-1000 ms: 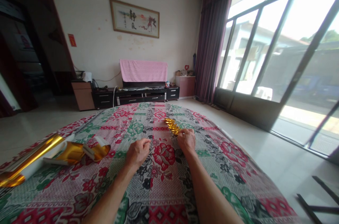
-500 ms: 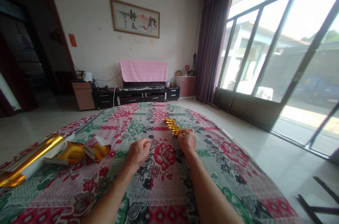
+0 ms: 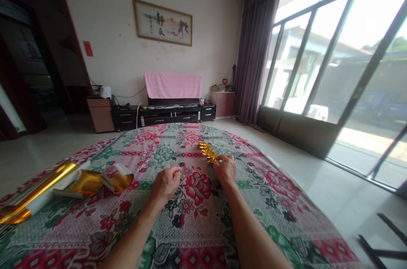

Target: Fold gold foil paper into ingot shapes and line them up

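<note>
A short row of folded gold foil paper pieces (image 3: 207, 151) lies on the floral tablecloth, overlapping one another. At the near end of this row, my right hand (image 3: 225, 168) is closed, its fingertips pinching the nearest gold piece; the hand partly hides that piece. My left hand (image 3: 166, 183) rests on the cloth to the left, fingers curled in a loose fist, with nothing showing out of it. Farther left lie loose sheets of gold and white foil paper (image 3: 87, 183) and a long curled stack of gold foil paper (image 3: 47, 190).
The floral tablecloth (image 3: 197, 187) covers a rounded table. Beyond it stand a low black TV cabinet (image 3: 187, 117) and a screen under a pink cloth (image 3: 173, 84). Glass doors (image 3: 324, 70) line the right side, and black metal legs (image 3: 389, 253) stand on the floor at lower right.
Both hands stay where they were, and the row of gold pieces looks the same. The view has shifted only very slightly.
</note>
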The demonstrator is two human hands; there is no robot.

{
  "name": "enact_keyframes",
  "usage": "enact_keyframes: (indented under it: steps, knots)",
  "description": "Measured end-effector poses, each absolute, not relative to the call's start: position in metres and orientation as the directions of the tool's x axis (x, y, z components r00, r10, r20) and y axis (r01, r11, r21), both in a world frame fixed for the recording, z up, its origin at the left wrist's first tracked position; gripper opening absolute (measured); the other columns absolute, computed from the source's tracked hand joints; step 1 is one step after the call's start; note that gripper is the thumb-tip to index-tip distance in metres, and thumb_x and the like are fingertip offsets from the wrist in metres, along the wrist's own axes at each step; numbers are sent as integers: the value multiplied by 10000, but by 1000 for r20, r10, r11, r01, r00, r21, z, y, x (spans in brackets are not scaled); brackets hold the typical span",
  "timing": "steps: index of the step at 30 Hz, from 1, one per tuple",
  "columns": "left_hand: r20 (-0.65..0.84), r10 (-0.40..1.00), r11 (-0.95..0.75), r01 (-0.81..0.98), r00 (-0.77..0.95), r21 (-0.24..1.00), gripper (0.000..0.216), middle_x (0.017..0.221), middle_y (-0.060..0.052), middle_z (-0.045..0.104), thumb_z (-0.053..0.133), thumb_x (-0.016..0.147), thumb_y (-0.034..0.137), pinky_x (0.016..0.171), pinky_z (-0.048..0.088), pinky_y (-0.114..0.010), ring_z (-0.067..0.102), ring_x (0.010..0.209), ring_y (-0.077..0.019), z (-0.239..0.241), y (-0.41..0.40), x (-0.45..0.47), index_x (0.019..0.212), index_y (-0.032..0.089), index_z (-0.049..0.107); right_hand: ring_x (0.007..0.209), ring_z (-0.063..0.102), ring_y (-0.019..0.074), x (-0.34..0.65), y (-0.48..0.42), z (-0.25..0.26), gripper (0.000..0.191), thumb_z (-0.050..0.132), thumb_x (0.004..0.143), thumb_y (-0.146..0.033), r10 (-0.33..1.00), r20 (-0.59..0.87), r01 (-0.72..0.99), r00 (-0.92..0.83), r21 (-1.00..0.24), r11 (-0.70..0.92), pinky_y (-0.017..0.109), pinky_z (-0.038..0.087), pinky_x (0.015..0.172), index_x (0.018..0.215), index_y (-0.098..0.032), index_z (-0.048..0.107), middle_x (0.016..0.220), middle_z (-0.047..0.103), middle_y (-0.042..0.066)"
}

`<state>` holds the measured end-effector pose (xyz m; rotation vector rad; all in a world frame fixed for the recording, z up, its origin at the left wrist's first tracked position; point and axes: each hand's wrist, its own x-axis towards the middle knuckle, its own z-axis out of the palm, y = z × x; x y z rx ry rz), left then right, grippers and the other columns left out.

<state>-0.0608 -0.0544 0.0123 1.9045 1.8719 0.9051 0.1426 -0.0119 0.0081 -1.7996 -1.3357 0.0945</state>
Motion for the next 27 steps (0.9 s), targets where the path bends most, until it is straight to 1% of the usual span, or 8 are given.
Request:
enact_keyframes:
  steps: [5,10,13,15,17,20,23,27]
  knots:
    - [225,973,-105,767,-52,632,304,690,-26,691,418,781,285,641,418,-215,623,706,-155,11,-54,-61,929,204,671,715,504,149,145,-9,3,167,522,658,-142,779,465,750,420,-661,-9,238,389,669,653,-195,680,777,544,48]
    - [275,960,-151,725,-55,672,285,617,-20,665,437,769,276,641,422,-226,612,650,-153,8,-52,-61,897,193,677,699,497,158,147,-11,5,158,502,620,-118,732,529,678,429,-724,125,258,399,667,598,-187,643,709,529,44]
    - [277,959,-196,572,-57,796,302,582,-5,636,448,769,325,586,427,-233,579,535,-138,6,-51,-60,923,175,660,755,512,163,140,-15,11,160,470,627,-138,737,578,525,350,-773,357,266,413,679,618,-188,622,771,552,44]
    - [216,974,-176,389,-62,904,342,619,-3,634,452,772,376,514,413,-228,553,476,-124,7,-51,-59,961,159,637,771,523,156,131,-19,14,131,480,627,-164,823,537,281,188,-832,478,255,420,665,641,-190,608,785,577,26]
    - [155,986,-139,204,-66,969,376,717,-23,648,471,768,414,477,393,-210,578,532,-125,9,-51,-59,992,148,615,635,512,118,120,-23,15,97,507,634,-187,933,358,-27,-30,-933,358,234,413,608,676,-183,594,685,577,-5]
    - [66,998,-66,-2,-9,998,419,876,-51,655,510,759,429,474,388,-190,613,660,-142,13,-55,-59,1082,169,569,544,493,82,108,-30,15,68,584,631,-207,941,168,-304,-295,-950,74,212,402,562,693,-183,570,640,574,-36]
    - [39,996,-29,-119,84,992,418,919,-52,646,537,757,409,492,410,-193,616,717,-153,16,-59,-59,1117,196,558,601,545,96,101,-34,14,91,625,632,-207,886,129,-409,-445,-910,-73,225,431,598,700,-182,569,671,605,-30]
    - [8,988,26,-214,154,977,394,868,-35,645,597,726,350,495,422,-188,597,682,-131,17,-61,-59,1088,194,580,651,578,109,99,-34,13,106,657,626,-186,840,102,-409,-533,-900,-151,256,453,668,693,-166,576,694,632,-15]
